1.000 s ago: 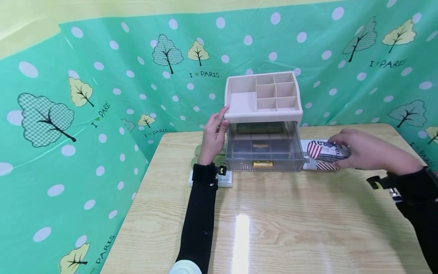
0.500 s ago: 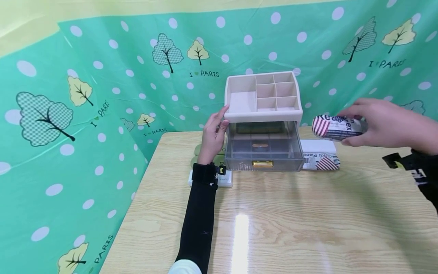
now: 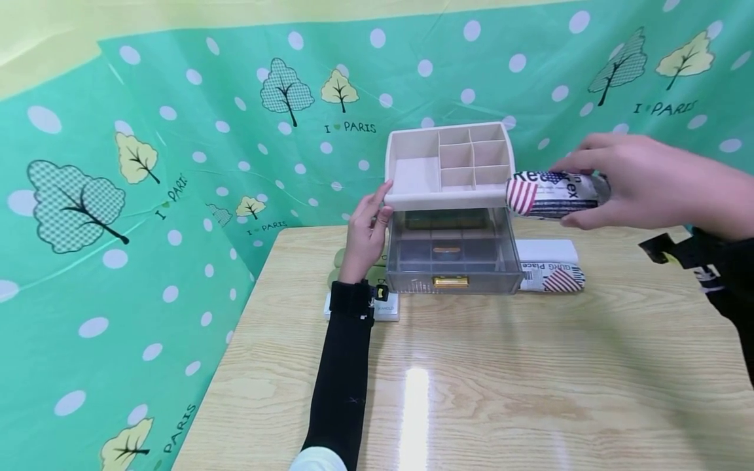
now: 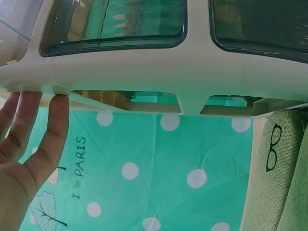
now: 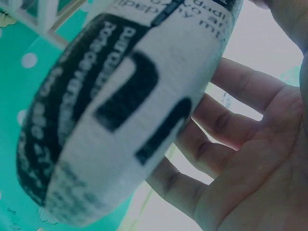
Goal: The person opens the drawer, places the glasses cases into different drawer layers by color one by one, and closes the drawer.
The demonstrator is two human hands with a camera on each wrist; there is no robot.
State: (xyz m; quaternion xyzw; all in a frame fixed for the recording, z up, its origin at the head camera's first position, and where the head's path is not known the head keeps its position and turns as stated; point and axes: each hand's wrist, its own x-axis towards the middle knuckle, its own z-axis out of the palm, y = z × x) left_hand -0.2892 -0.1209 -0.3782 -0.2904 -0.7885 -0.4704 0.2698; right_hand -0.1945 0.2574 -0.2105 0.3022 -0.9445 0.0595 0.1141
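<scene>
My right hand (image 3: 642, 183) grips a glasses case (image 3: 554, 196) printed with black lettering and red stripes. It is raised beside the upper right of a white desk organizer (image 3: 450, 201), overlapping its edge in the head view. Up close in the right wrist view, the case (image 5: 134, 110) is long and rounded, with fingers along one side. My left hand (image 3: 365, 235) touches the organizer's left side, fingertips against the white wall in the left wrist view. Below the organizer's divided top, a clear grey drawer (image 3: 453, 278) with a gold handle is pulled out; something olive green shows at its back.
Right of the drawer lie a second printed case (image 3: 554, 278) and a white object (image 3: 548, 250). Green fabric cases (image 4: 274, 168), one with a glasses drawing, sit left of the organizer. A white box (image 3: 387, 311) is partly behind my left wrist. A green patterned cloth (image 3: 294, 163) hangs behind.
My right hand has lifted the printed glasses case off the table from beside the drawer, first up and right, then left towards the organizer's top. My left hand has stayed put.
</scene>
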